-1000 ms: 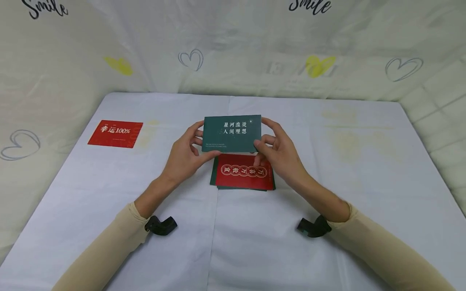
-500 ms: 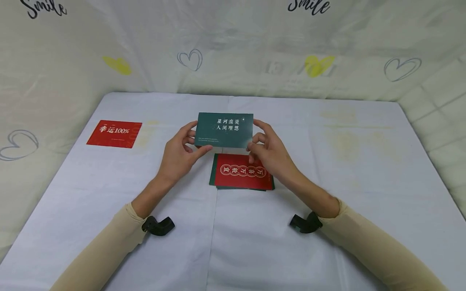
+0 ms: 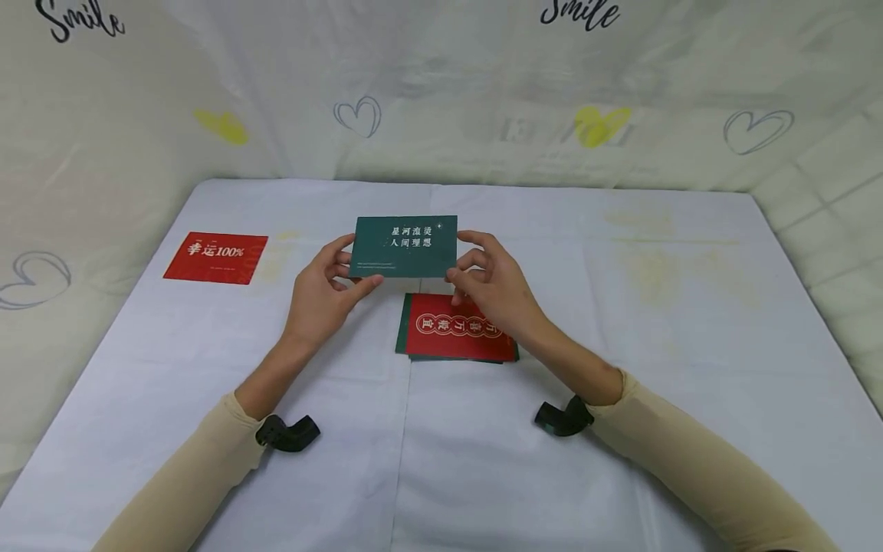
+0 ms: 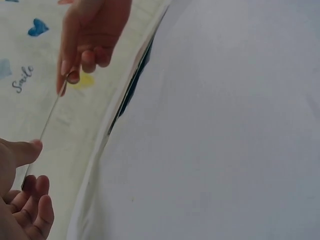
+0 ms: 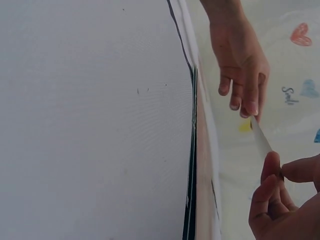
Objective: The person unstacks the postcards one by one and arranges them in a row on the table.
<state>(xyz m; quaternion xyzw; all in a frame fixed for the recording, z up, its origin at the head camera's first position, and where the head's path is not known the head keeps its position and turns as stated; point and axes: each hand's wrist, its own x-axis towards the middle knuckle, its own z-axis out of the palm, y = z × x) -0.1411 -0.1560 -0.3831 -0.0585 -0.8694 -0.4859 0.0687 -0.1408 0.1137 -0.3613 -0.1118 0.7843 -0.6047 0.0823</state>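
1. The green card (image 3: 403, 246) now sits further left and a touch higher than a second ago, and both hands have travelled with it; the pile on the table has not moved.
2. The left hand (image 3: 320, 295) pinches the card's left short edge, thumb under the lower corner and fingers curled behind.
3. The right hand (image 3: 491, 287) pinches the right short edge the same way, thumb in front, fingers behind.
4. The card hangs in the air above the white tablecloth (image 3: 621, 322), just beyond the stack of cards (image 3: 457, 336), not touching it.
5. The right wrist covers the stack's upper right corner, so only part of the top red card's row of circled characters reads clearly.
6. Green edges peek out under that red card along the left and bottom sides; how many cards lie there cannot be told.
7. In both wrist views the held card shows only edge-on, a thin pale sliver between fingertips.
8. The small print on the green card is too fine to read.
9. The cards are flat, stiff, matte rectangles with white lettering.
10. A single red card (image 3: 216, 257) lies well apart at far left.
11. The cloth is creased down its middle and faintly yellow-stained at right.
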